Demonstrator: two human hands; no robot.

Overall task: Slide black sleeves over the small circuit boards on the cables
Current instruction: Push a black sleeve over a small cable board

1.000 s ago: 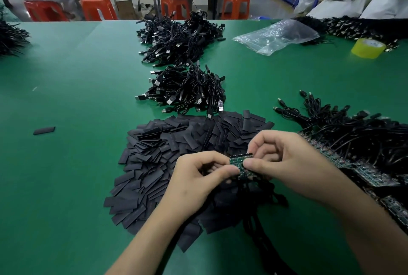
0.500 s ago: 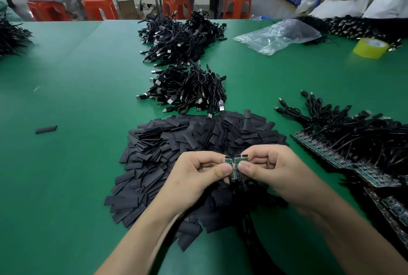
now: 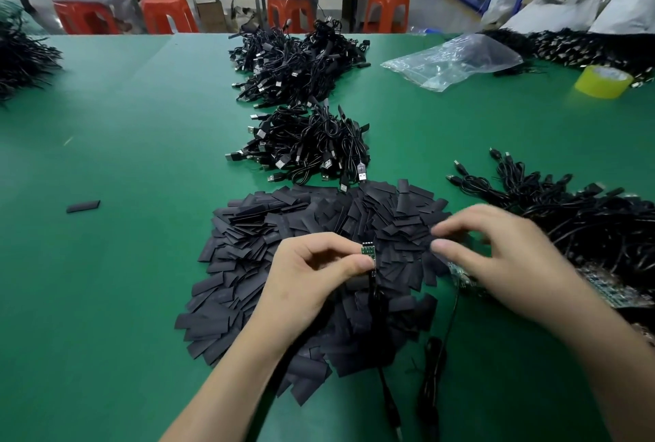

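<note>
Right hand moved right over sleeves, blurred, grip unclear, left hand pinching circuit board, apart from right hand

The hands no longer meet over the pile of sleeves. The left hand now pinches one circuit board alone, upright. The right hand has swung off toward 3 o'clock, blurred, with a second board and its cable just beneath the thumb; whether it grips them is unclear.
</note>
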